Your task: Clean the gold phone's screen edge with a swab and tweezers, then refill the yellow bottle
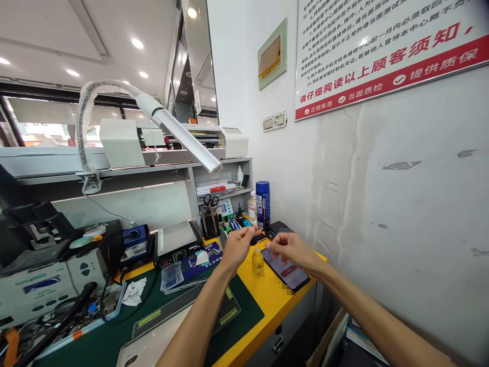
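My left hand (239, 248) is closed in a pinch above the yellow tabletop. Whatever lies between its fingertips, if anything, is too small to make out. My right hand (293, 248) hovers over the top end of a smartphone (288, 271), its fingers curled together, and I cannot see what they hold. The phone lies face up with its screen lit. Just below and between both hands stands a small yellow bottle (257, 263), upright and touched by neither. Under my left forearm a silvery laptop-like panel (147, 339) lies on the green mat (250, 306).
Behind the hands stand a blue spray can (263, 204) and a tool holder (210, 224) with scissors. A hot plate (179, 242), a blue soldering station (134, 246) and a parts tray (76, 336) are at left. A lamp (187, 140) hangs overhead; the wall (362, 214) bounds the right.
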Motion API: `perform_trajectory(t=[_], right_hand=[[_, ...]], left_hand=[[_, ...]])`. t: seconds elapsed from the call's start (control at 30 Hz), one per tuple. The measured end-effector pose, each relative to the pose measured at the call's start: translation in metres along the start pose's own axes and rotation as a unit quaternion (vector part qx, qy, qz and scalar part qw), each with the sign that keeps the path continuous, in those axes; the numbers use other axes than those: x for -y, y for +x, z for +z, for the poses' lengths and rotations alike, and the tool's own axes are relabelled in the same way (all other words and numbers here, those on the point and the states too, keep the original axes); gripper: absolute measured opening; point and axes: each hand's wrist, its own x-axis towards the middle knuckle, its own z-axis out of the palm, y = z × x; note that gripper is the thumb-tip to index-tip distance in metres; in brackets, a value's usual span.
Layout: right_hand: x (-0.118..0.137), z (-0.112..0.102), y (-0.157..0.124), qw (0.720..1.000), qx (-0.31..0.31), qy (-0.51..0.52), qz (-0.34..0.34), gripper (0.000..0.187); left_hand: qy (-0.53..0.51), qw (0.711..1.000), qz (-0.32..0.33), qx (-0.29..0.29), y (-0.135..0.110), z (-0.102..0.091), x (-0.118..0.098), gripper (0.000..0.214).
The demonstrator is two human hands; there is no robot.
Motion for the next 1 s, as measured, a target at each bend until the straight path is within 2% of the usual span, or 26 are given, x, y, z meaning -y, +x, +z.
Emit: perform_trajectory(t=[0.1,0.23,0.3,0.47,0.6,0.73,0.93,1.0], right_hand=[[-0.006,0.000,-0.002,1.000,0.007,-0.028,-0.004,0.038],[-0.012,0.006,-0.005,0.998,0.020,-0.060,-0.001,0.052],[-0.014,0.012,-0.005,0.997,0.017,-0.078,-0.009,0.052],[-0.013,0.023,-0.002,0.993,0.017,-0.111,-0.035,0.041],[-0.003,0.024,-0.001,0.990,0.022,-0.122,-0.065,0.027],[0.006,0.020,-0.001,0.988,0.033,-0.131,-0.080,0.028],[0.013,0.015,0.007,0.980,0.039,-0.169,-0.102,0.043],[0.017,0.015,0.013,0.972,0.054,-0.195,-0.117,0.039]], left_hand=[[0.025,0.999,0.020,0.031,-0.001,0.005,0.003,0.038],[0.057,0.996,0.044,0.060,0.000,0.008,0.012,0.039],[0.074,0.993,0.055,0.069,0.002,0.008,0.015,0.036],[0.108,0.988,0.070,0.088,0.002,0.006,0.014,0.040],[0.114,0.986,0.069,0.103,0.000,0.005,0.013,0.040],[0.108,0.985,0.053,0.123,-0.001,0.000,0.014,0.039],[0.137,0.986,-0.026,0.085,-0.012,-0.010,0.021,0.062],[0.163,0.982,-0.034,0.091,-0.018,-0.008,0.026,0.065]])
